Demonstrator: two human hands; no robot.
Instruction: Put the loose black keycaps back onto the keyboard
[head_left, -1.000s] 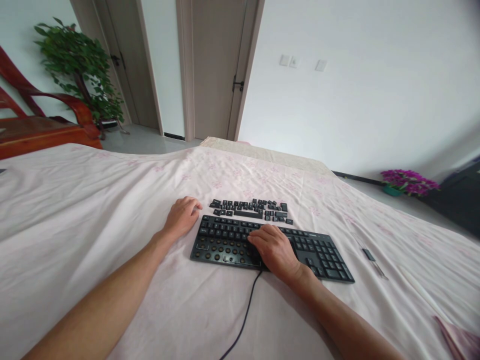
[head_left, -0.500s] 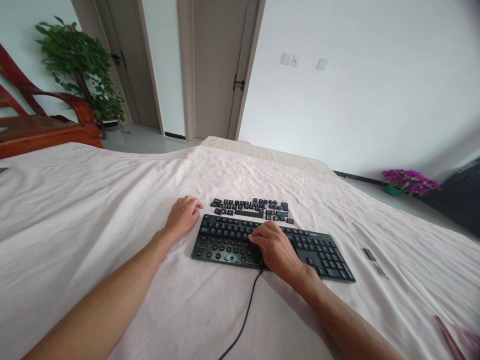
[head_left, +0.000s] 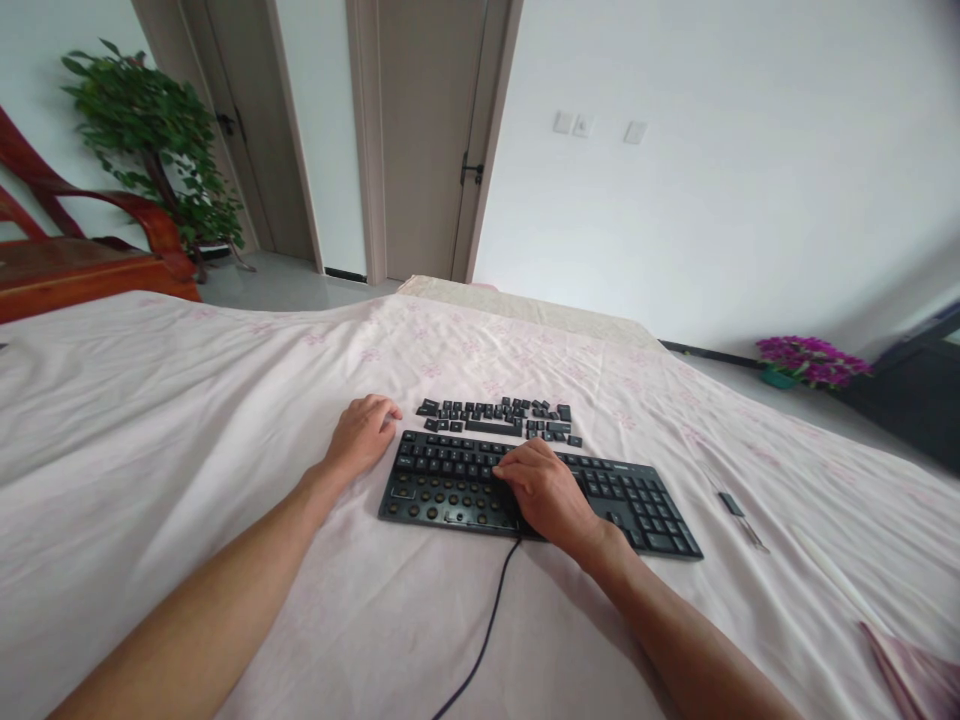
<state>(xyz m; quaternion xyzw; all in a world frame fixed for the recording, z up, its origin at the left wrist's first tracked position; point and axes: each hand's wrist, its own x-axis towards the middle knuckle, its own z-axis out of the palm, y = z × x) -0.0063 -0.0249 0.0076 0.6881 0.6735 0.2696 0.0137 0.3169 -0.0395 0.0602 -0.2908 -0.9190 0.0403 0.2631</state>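
A black keyboard (head_left: 637, 505) lies on the bedsheet. Its lower left rows are bare, with round switch mounts showing, while the upper rows carry keycaps. My right hand (head_left: 544, 490) rests over the middle of it, thumb and fingers pinched together at a keycap (head_left: 496, 474) at the end of a filled row; the fingers partly hide this key. Beyond the keyboard's back edge, loose keycaps (head_left: 491, 411) lie in rough rows, among them a long space bar (head_left: 493, 427). My left hand (head_left: 364, 432) rests on the sheet by the keyboard's left corner, holding nothing, fingers loosely bent and apart from the keycaps.
The keyboard's cable (head_left: 491, 625) runs toward me over the pale floral sheet (head_left: 300, 600). A keycap puller with wire loops (head_left: 731, 504) lies to the right. Pink cloth (head_left: 904, 670) is at the lower right. A wooden chair (head_left: 97, 275) stands beyond the bed at left.
The view has shifted slightly, so everything sits a little further left. Both hands keep nearly the same places, the right still at the same part of the keyboard.
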